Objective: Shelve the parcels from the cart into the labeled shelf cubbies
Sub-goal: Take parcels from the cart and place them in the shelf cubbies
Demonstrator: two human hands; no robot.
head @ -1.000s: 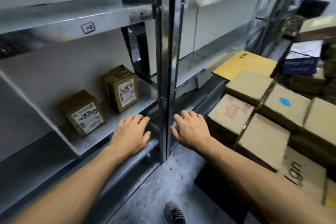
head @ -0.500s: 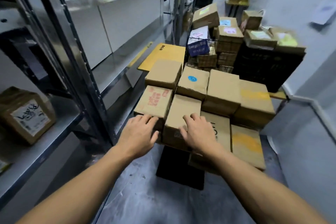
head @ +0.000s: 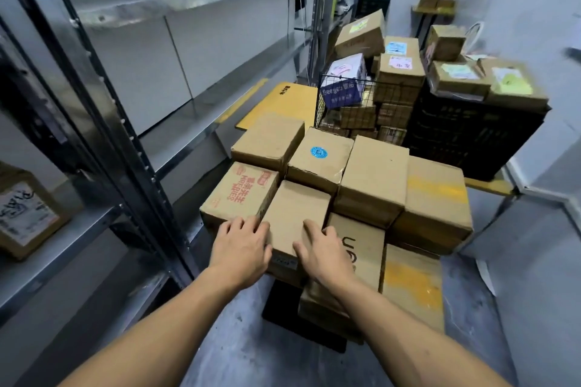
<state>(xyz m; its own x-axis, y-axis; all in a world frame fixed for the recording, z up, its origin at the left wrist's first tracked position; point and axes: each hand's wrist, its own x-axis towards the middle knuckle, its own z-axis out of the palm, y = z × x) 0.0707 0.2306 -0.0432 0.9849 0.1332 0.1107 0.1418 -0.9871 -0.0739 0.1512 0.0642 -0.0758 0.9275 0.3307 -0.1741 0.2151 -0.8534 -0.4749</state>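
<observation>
Shelving rack (head: 125, 151) runs along the left wall. Its boards are mostly bare, and one labelled parcel (head: 25, 217) is seen on the low shelf, so most of the shelving is judged not yet done.

At the back a black crate stack (head: 471, 129) and one wire basket (head: 342, 97) are loaded with more cartons. These are too jumbled to count.

Cart (head: 283, 302) is parked just beside the rack, presumably to keep the carry short. Only its dark deck edge shows under the load. Eight carton tops are counted in the near stack, and lower layers are hidden. One yellow flat mailer (head: 283, 104) is wedged behind.

Plain box (head: 295, 214) sits at the front edge of the stack, between the red-printed box (head: 239, 195) and the lettered box (head: 361, 248). It is nearest to reach, so it is judged to be the next pick.

Two hands are on it, one per side, for a balanced lift. Left hand (head: 242, 245) is laid nearly flat across the left edge, fingers not wrapped. Right hand (head: 323, 254) is clamped on the right edge, thumb on top, fingers bent down into the gap. Box is not yet raised.
</observation>
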